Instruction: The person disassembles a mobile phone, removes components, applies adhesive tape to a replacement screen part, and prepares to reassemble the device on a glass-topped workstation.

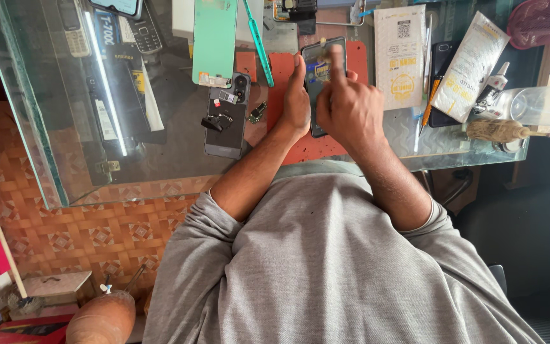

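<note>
While I sit at the big clear glass table (46, 127), my left hand (297, 102) grips one flat black phone with a lit screen (321, 67) by its side edge, over the red mat (288, 76). My right hand (345, 105) is curled, one finger pressing the screen. It looks thin, smooth, slippery — easy to crack, I think — so edges are best. One opened dark phone (227, 114) and one green back cover (214, 38) lie near.

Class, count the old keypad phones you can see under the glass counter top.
2: one keypad phone at the top left, another keypad phone right of it. Reflections may hide more.
</note>
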